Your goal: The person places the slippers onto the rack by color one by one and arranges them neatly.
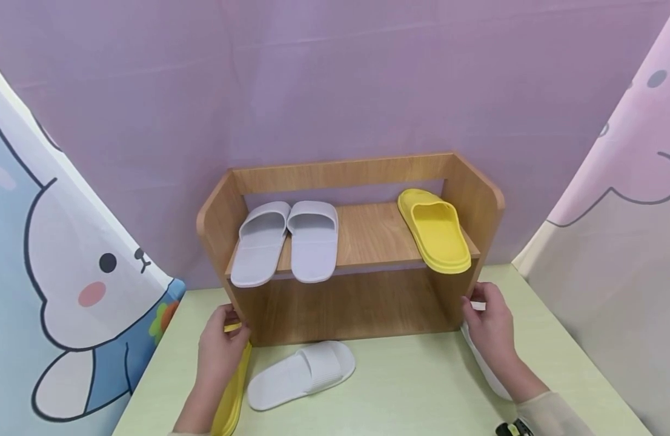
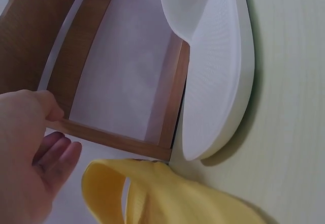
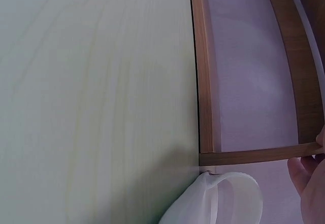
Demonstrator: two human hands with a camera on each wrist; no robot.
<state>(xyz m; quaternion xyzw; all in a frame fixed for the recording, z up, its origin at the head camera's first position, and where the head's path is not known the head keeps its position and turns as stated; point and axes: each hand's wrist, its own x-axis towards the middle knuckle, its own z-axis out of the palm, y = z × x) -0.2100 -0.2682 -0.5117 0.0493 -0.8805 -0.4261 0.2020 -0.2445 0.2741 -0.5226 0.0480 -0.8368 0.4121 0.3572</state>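
Note:
A small two-tier wooden shoe rack (image 1: 362,312) stands on the table between my hands. My left hand (image 1: 217,348) pinches the front edge of its left side panel, thumb inside and fingers outside, as the left wrist view shows. On the other side my right hand (image 1: 493,330) grips the right panel's front edge. A pale grey slipper (image 1: 258,254) and its mate (image 1: 314,251) lie side by side on the upper board, with a yellow slipper (image 1: 444,236) at the right end. Below my left hand is another yellow slipper (image 1: 231,399), partly covered by that hand.
A white slipper (image 1: 302,372) lies slantwise on the pale green table (image 1: 400,387) before the rack. Another white slipper (image 3: 203,203) sits outside the right panel, partly behind my right hand. A purple curtain (image 1: 340,91) hangs behind, with printed cloths at both sides.

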